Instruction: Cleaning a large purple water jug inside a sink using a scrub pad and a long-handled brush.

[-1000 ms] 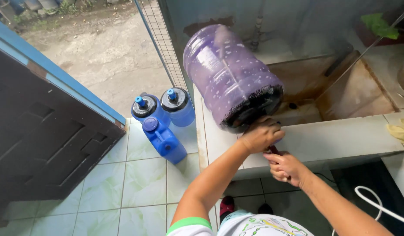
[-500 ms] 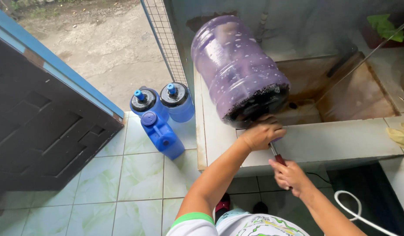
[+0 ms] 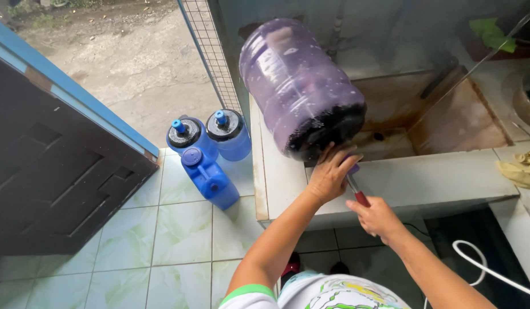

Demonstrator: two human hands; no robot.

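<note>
A large translucent purple water jug lies tilted on the tiled sink ledge, its neck end facing me. My left hand presses against the jug's neck end, steadying it. My right hand grips the red handle of a long brush, whose shaft runs up toward the jug's mouth; the brush head is hidden inside.
Two round blue water jugs and a blue jerrycan stand on the tiled floor by the ledge. A stained sink basin lies behind the jug. A yellow rag rests at right, a white hose below.
The jug has shifted slightly up and right in view. My right hand has drawn the brush handle back toward me, away from the jug's mouth.
</note>
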